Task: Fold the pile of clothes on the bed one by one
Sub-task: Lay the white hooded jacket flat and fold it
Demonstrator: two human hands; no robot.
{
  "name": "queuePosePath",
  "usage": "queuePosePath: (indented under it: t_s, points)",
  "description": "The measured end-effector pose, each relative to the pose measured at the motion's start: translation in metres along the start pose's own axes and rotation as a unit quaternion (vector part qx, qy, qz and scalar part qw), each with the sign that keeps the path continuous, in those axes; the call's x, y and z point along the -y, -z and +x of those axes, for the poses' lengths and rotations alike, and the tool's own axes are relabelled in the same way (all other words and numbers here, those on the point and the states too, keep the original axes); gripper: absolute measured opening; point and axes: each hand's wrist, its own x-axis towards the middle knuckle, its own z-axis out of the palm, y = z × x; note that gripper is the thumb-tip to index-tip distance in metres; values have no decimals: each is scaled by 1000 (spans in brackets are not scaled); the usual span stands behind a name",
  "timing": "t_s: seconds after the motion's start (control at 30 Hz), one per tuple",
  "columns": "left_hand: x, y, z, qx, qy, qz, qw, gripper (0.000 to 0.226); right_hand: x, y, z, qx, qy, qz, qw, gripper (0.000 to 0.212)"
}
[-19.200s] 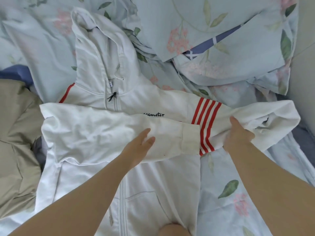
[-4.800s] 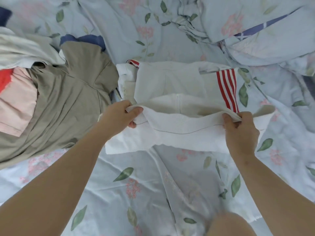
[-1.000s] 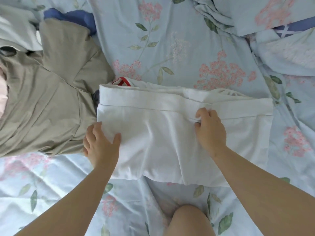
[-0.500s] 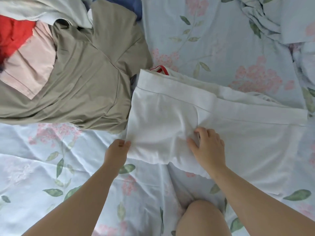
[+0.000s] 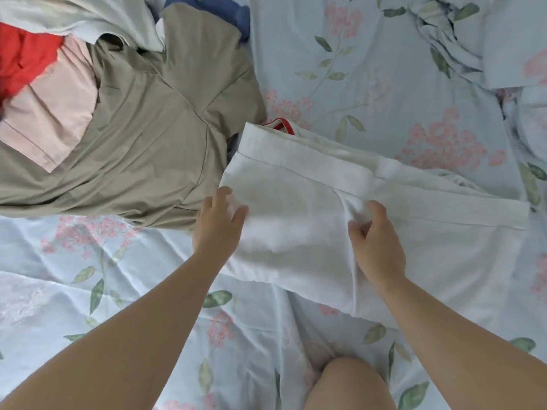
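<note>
At the bottom edge of the frame, right of centre, a bare knee (image 5: 349, 383) is seen above the pale blue floral sheet (image 5: 88, 291). Two bare forearms are stretched up from the lower corners toward the middle of the frame.

The left hand (image 5: 217, 226) is laid at the left edge of the white garment (image 5: 296, 208), with its fingers straight and spread wide; its fingertips are blurred. The right hand (image 5: 376, 244) is set on the middle of the same garment, with its fingers curled and a small tuck of the white cloth pinched between thumb and fingertips.

The white garment lies folded into a broad, flat band across the centre and right of the frame, directly on the sheet, with a stitched hem running along its far side. A short red strip (image 5: 281, 125) shows at its upper left corner.

Just to the left, touching the white garment's corner, a khaki garment (image 5: 154, 137) is spread loosely. Farther to the upper left, a pink garment (image 5: 50, 113) is laid partly on it, and a red garment (image 5: 20, 63) is seen at the frame's edge. A pale garment (image 5: 88, 16) and a dark blue one (image 5: 225, 10) are heaped along the top. In the upper right corner a crumpled floral quilt (image 5: 473, 39) is bunched.
</note>
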Motion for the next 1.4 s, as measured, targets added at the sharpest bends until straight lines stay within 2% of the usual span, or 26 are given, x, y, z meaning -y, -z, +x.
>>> queuePosePath:
  t_s: [0.1, 0.17, 0.23, 0.27, 0.3, 0.37, 0.43, 0.5, 0.57, 0.6, 0.67, 0.73, 0.8, 0.87, 0.93, 0.97, 1.03, 1.13, 1.17, 1.2, 1.27, 1.3, 1.33, 1.4]
  points:
    - [-36, -6, 24, 3, -62, 6, 998, 54, 10, 14, 31, -27, -9, 50, 998, 62]
    - [-59, -11, 42, 31, -98, 53, 993, 64, 14, 20, 53, -8, -38, 71, 997, 60]
    - [-75, -17, 59, 74, -97, 103, 987, 66, 11, 21, 70, 31, -39, 69, 996, 34]
    - [-80, -19, 65, 93, -85, 109, 986, 62, 9, 22, 73, 43, -35, 68, 996, 16]
    - [-83, -21, 72, 106, -72, 108, 986, 56, 7, 22, 76, 53, -30, 76, 995, 9]
    - [-90, -23, 82, 113, -63, 115, 985, 37, 2, 23, 79, 43, -4, 94, 995, 22]
    - [-98, -22, 87, 91, -73, 90, 989, 23, 2, 29, 79, -26, 43, 117, 992, 21]
    - [-105, -19, 85, 24, -91, 12, 995, 20, 6, 39, 81, -100, 81, 148, 981, 16]
    - [-109, -19, 82, -44, -113, -40, 992, 21, 8, 47, 84, -141, 98, 157, 973, 8]
    - [-108, -21, 80, -45, -107, -33, 993, 23, 9, 48, 86, -127, 93, 142, 977, 7]
    - [-107, -32, 70, 16, -75, 67, 995, 41, 9, 46, 85, -48, 67, 100, 992, 33]
    - [-111, -48, 52, 79, -127, 172, 974, 65, 5, 40, 71, 2, 71, 76, 995, 55]
    - [-121, -60, 26, 119, -251, 235, 932, 74, -3, 34, 44, 9, 66, 47, 997, 61]
    - [-129, -74, 6, 194, -335, 316, 866, 76, -18, 31, 15, 1, 9, -2, 1000, 57]
    - [-133, -85, -5, 251, -358, 398, 806, 77, -35, 29, -14, -14, -78, -45, 996, 47]
    - [-135, -89, -7, 266, -357, 424, 788, 76, -41, 28, -28, -25, -119, -45, 992, 41]
    - [-137, -93, -7, 268, -351, 450, 776, 73, -51, 27, -53, -50, -189, 9, 981, 29]
    - [-142, -96, -6, 211, -369, 476, 770, 71, -54, 20, -84, -55, -305, 143, 940, 30]
    - [-146, -97, -5, 188, -379, 476, 771, 73, -51, 14, -92, -54, -354, 214, 909, 36]
    - [-150, -98, -2, 172, -386, 472, 773, 75, -47, 6, -97, -56, -401, 305, 862, 45]
    - [-163, -102, 5, 174, -393, 465, 774, 81, -39, -12, -100, -63, -448, 493, 743, 68]
    - [-170, -104, 10, 184, -391, 464, 773, 85, -35, -18, -99, -46, -459, 550, 696, 78]
    - [-176, -106, 14, 195, -387, 465, 772, 89, -31, -20, -95, -9, -461, 582, 670, 81]
    - [-188, -111, 23, 210, -379, 466, 772, 95, -26, -17, -83, 53, -449, 607, 654, 77]
